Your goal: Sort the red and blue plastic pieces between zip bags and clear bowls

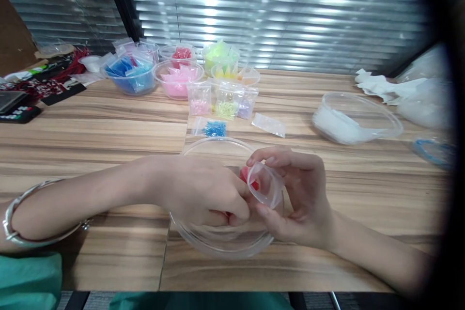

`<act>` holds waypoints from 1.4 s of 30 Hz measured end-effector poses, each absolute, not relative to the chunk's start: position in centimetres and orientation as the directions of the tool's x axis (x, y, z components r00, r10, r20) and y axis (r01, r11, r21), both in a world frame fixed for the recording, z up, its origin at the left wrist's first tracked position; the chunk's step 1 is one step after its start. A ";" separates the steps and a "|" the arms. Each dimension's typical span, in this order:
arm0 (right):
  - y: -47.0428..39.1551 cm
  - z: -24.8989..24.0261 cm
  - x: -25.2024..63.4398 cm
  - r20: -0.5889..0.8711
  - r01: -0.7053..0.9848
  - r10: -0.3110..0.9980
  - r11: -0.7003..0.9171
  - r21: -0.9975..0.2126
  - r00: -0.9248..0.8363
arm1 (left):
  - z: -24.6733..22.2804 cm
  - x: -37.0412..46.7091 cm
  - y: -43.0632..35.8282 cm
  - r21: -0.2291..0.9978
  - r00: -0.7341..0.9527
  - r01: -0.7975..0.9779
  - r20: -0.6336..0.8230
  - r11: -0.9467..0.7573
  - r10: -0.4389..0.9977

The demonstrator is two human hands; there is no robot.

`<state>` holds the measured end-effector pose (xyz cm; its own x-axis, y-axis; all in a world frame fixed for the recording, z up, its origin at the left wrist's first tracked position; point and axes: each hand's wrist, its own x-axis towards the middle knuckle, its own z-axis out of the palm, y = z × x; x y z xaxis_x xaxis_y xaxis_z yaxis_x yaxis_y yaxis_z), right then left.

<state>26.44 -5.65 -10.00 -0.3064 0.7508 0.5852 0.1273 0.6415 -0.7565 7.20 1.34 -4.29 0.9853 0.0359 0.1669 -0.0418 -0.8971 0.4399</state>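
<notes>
My right hand [301,193] pinches a small clear plastic bag [271,189] between thumb and fingers, its round mouth spread toward the left. My left hand [218,193] is closed, its fingertips at the bag's mouth. A small red piece [244,173] shows at those fingertips, partly behind the bag's rim; its kind is not clear. More red peeks out between the curled left fingers. Below both hands sits a round clear plastic bowl [225,251], largely covered by them.
Behind the bowl lie a bag of blue beads [215,129] and a flat clear bag [269,124]. Bead bags [227,101] stand before tubs of blue packets [130,75] and pink packets [178,80]. An oval container [394,128] holds white bags on the right.
</notes>
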 end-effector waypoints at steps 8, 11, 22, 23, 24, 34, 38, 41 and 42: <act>-5.5 -10.6 27.3 0.560 0.152 0.765 0.625 -0.766 -0.318 | -3.2 6.8 1.8 0.662 0.900 -0.201 0.416 -0.722 0.131; -5.4 -10.8 27.6 0.544 0.170 0.780 0.609 -0.775 -0.310 | -3.5 6.9 2.2 0.644 0.862 -0.131 0.450 -0.754 0.234; -5.0 -10.5 27.5 0.550 0.143 0.759 0.623 -0.769 -0.348 | -3.4 7.1 2.0 0.560 0.909 -0.059 0.372 -0.827 0.187; -5.0 -10.5 27.5 0.552 0.146 0.756 0.627 -0.765 -0.353 | -3.3 7.1 2.0 0.569 0.918 -0.053 0.351 -0.821 0.184; -5.1 -10.5 27.5 0.554 0.144 0.752 0.631 -0.762 -0.358 | -3.2 7.1 2.0 0.581 0.926 -0.046 0.329 -0.812 0.183; -5.0 -10.9 27.3 0.591 0.135 0.709 0.677 -0.724 -0.385 | -3.6 6.6 2.6 0.684 0.852 -0.082 0.425 -0.724 0.305; -5.1 -10.8 27.4 0.615 0.169 0.676 0.717 -0.677 -0.405 | -1.6 6.8 1.2 0.608 0.843 -0.130 0.484 -0.783 0.236; -5.2 -10.8 27.3 0.644 0.186 0.658 0.741 -0.645 -0.391 | -0.2 6.3 -1.1 0.602 0.859 -0.210 0.490 -0.770 0.150; -5.2 -10.8 27.3 0.650 0.189 0.655 0.746 -0.639 -0.385 | -0.1 5.9 -1.8 0.584 0.855 -0.166 0.487 -0.795 0.179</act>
